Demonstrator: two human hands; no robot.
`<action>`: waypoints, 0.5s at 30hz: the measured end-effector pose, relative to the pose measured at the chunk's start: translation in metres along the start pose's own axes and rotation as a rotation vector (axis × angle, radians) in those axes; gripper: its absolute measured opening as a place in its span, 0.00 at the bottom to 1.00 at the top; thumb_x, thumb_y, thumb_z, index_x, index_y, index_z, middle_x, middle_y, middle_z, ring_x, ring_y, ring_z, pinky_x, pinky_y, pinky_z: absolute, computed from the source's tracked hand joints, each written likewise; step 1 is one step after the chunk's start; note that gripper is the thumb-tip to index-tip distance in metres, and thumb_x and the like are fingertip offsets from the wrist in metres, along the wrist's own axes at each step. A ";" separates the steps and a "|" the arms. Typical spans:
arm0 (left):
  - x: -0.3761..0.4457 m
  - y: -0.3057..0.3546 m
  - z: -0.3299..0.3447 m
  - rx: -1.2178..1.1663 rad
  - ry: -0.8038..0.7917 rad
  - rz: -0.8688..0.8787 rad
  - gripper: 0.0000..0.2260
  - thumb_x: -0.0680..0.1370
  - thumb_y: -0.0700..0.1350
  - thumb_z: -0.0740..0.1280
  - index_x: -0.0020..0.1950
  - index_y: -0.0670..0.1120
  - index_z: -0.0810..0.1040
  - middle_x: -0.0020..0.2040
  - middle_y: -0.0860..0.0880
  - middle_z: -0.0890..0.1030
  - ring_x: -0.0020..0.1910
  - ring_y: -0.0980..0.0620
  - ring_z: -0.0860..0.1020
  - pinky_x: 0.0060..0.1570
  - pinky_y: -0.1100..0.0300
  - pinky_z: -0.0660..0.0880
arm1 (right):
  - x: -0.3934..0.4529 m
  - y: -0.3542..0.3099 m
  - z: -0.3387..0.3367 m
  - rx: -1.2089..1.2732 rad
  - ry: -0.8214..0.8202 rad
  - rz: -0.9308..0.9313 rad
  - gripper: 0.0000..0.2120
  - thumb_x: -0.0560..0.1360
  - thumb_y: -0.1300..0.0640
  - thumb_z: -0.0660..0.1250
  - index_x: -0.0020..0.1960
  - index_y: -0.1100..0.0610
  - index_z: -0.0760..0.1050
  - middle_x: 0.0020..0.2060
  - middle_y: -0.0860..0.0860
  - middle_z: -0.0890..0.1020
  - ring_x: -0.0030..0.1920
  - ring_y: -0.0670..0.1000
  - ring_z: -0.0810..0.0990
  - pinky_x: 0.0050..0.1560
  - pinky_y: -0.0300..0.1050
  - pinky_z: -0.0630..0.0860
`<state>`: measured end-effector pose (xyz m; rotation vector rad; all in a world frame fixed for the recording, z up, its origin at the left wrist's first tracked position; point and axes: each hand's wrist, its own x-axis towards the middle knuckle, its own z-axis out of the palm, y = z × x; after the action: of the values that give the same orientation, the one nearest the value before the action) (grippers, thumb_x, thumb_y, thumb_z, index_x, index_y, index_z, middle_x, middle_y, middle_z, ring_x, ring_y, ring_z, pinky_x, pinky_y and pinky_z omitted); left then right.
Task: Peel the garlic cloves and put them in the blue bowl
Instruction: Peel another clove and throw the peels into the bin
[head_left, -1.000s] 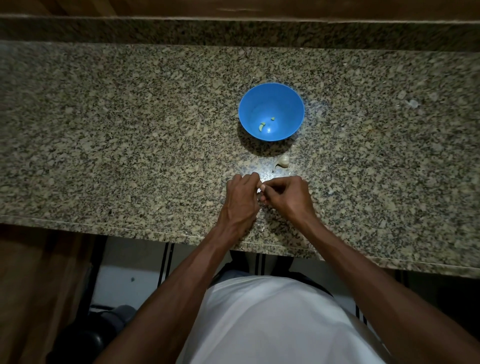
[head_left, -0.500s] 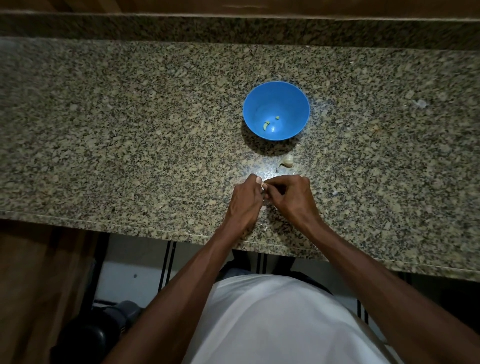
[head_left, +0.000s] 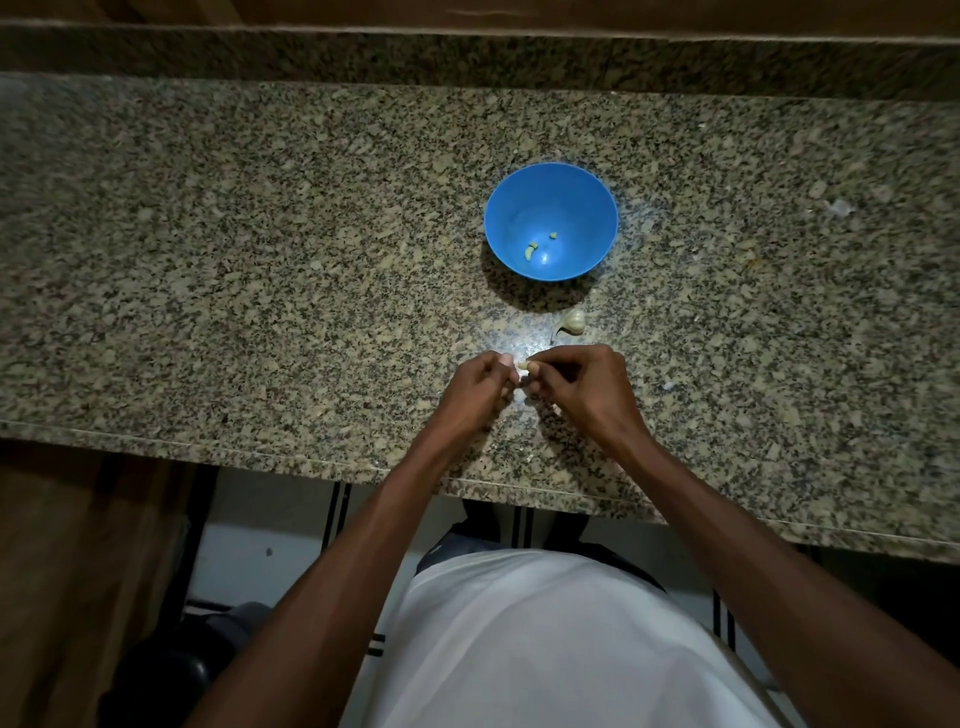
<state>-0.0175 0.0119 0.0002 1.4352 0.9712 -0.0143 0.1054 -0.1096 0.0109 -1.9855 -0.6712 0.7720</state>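
So the whole setup sits on a speckled granite counter (head_left: 260, 270) with a matching raised backsplash (head_left: 467, 57) behind it, in pretty dim light. The blue bowl (head_left: 551, 197) is the landmark: a few pale peeled bits (head_left: 530, 252) lie inside, and an unpeeled clove (head_left: 573, 321) sits just in front of it. Nearer than that, the left hand (head_left: 475, 387) and right hand (head_left: 587, 387) both pinch one small garlic clove (head_left: 525, 366) between curled fingertips. Below the counter edge there's a tiled floor (head_left: 260, 545).
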 end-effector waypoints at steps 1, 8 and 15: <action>0.000 -0.001 0.000 -0.024 0.018 0.002 0.11 0.86 0.49 0.63 0.52 0.43 0.79 0.39 0.48 0.79 0.38 0.50 0.74 0.38 0.56 0.71 | 0.002 0.002 0.000 0.021 -0.005 0.029 0.06 0.78 0.57 0.76 0.53 0.57 0.88 0.40 0.47 0.89 0.40 0.45 0.88 0.48 0.54 0.87; -0.008 -0.002 -0.001 -0.127 0.019 0.135 0.11 0.77 0.42 0.77 0.58 0.43 0.85 0.52 0.45 0.87 0.53 0.49 0.86 0.50 0.57 0.83 | 0.000 0.001 -0.006 -0.046 -0.083 0.051 0.08 0.79 0.51 0.75 0.50 0.54 0.89 0.36 0.46 0.88 0.37 0.45 0.88 0.45 0.52 0.86; -0.011 0.006 0.012 -0.373 0.206 0.046 0.11 0.72 0.36 0.80 0.52 0.35 0.86 0.44 0.46 0.88 0.43 0.51 0.88 0.42 0.62 0.82 | 0.004 0.003 -0.003 0.260 -0.077 0.224 0.08 0.78 0.57 0.77 0.52 0.61 0.88 0.37 0.55 0.88 0.40 0.54 0.88 0.47 0.51 0.85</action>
<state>-0.0146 -0.0029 0.0094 1.1275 1.0452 0.3387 0.1104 -0.1096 0.0087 -1.8168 -0.3725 1.0202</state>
